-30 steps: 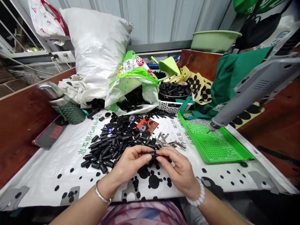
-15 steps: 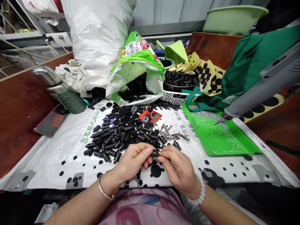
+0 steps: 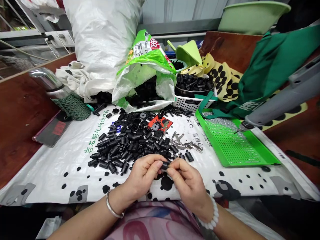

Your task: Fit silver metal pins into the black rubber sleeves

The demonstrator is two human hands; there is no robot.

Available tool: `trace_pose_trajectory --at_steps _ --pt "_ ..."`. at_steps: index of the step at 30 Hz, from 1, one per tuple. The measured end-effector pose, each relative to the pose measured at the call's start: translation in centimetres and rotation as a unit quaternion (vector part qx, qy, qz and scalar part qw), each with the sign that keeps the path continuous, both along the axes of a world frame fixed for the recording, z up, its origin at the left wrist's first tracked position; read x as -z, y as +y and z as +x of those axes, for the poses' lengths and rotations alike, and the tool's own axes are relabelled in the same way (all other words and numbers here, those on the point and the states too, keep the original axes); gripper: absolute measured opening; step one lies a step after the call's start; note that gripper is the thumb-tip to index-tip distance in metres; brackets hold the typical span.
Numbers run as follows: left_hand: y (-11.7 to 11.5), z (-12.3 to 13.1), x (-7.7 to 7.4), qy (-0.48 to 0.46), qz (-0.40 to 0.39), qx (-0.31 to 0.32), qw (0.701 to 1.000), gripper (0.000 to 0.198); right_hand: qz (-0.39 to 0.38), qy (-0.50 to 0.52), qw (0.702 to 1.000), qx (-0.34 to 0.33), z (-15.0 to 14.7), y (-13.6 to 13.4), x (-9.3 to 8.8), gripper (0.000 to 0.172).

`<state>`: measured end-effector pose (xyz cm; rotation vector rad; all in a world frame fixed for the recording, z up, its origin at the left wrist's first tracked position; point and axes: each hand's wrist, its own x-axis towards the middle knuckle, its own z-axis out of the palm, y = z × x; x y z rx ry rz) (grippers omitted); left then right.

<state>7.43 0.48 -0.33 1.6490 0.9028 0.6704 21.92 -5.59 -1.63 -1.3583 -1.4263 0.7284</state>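
Note:
Between my two hands, near the front of the white sheet, is a small black cylindrical part (image 3: pixel 165 165). My left hand (image 3: pixel 145 171) pinches its left end between thumb and fingers. The fingertips of my right hand (image 3: pixel 185 178) are closed on its right end. Just beyond my hands spreads a pile of black plastic parts (image 3: pixel 130 143). Thin metal pieces (image 3: pixel 186 144) lie to the right of the pile, and one black part (image 3: pixel 189 156) stands apart near my right hand.
A green tray (image 3: pixel 232 146) of small metal bits is at the right, under a grey power tool (image 3: pixel 280 100). Behind the pile are an open green bag (image 3: pixel 147 70) and a white basket (image 3: pixel 192 102). A flask (image 3: pixel 67 100) and a phone (image 3: pixel 52 129) are at the left.
The view has shifted slightly. My fingers have changed position around the black part, and more of it shows between them.

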Motion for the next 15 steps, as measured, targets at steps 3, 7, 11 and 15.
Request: trace_pose_trajectory --at_steps 3,7,11,15 --pt "0.2 0.0 -0.2 -0.01 -0.065 -0.002 0.998 0.031 0.075 -0.067 0.995 -0.005 0.2 0.3 0.1 0.013" --pt "0.7 -0.3 -0.7 0.003 -0.131 0.03 0.991 0.039 0.193 -0.191 0.962 -0.041 1.0 0.8 0.0 0.012" --pt "1.1 -0.6 -1.2 0.005 -0.252 0.079 0.964 0.044 0.264 -0.312 0.91 -0.064 1.7 0.9 -0.5 0.015" --pt "1.1 -0.8 -1.4 -0.024 -0.361 0.101 0.927 0.042 0.3 -0.401 0.86 -0.103 2.1 0.6 -1.6 0.022"
